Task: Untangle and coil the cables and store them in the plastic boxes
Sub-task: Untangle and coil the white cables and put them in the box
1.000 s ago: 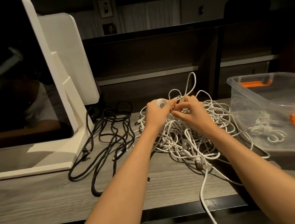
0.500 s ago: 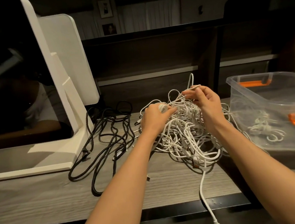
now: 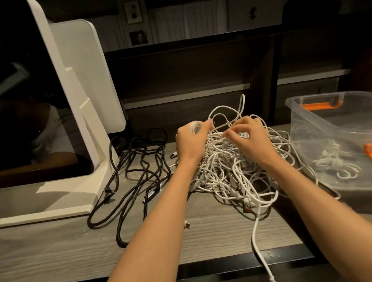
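White cables (image 3: 234,170) lie in a dense tangle in the middle of the wooden table (image 3: 55,246), and we work at the top of the heap with both hands. Our left hand (image 3: 191,140) is curled round a small coil of white cable (image 3: 194,126), the wound loops showing between thumb and fingers. Our right hand (image 3: 250,139) sits on the heap just beside it, fingers bent, pinching a strand at the crown of the tangle; loops rise behind the fingertips. One white lead (image 3: 258,242) trails from the pile over the table's near edge and ends in a plug.

To the left of the tangle, apart from it, black cables (image 3: 134,180) sprawl in loose loops, reaching to the foot of a white stand (image 3: 83,117) that carries a dark screen (image 3: 9,88). On the right stands a clear plastic box (image 3: 312,117) with orange handles (image 3: 321,105); a few white cables (image 3: 336,162) already lie on its floor.
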Demonstrator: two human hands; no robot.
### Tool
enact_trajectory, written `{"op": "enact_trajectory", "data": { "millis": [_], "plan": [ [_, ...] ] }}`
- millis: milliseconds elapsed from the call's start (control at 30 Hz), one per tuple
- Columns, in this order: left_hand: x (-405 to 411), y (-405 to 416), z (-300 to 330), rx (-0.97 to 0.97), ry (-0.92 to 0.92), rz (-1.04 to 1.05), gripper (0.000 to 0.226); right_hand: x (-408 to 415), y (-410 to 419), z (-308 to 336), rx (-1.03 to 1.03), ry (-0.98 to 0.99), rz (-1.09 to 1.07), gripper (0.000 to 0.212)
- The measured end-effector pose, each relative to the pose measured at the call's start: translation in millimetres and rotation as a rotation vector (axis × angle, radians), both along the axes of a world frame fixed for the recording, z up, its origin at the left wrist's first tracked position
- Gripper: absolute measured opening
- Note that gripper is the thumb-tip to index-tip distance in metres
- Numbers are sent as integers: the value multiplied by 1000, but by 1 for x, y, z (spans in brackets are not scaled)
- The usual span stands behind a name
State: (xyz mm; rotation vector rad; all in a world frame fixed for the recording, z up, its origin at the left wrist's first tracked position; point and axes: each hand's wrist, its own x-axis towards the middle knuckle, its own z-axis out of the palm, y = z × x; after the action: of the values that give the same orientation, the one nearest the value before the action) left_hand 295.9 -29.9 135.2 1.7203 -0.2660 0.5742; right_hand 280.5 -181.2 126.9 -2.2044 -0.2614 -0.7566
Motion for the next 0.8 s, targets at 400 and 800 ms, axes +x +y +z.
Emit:
{"op": "enact_trajectory", "data": {
  "millis": [400,800],
  "plan": [
    [-5,1,2,137,92,-216,10,-7,10,1,323,7,282,11],
    [2,9,-7,730,226,218,34,4,-6,5,1020,-34,235,18]
  ]
}}
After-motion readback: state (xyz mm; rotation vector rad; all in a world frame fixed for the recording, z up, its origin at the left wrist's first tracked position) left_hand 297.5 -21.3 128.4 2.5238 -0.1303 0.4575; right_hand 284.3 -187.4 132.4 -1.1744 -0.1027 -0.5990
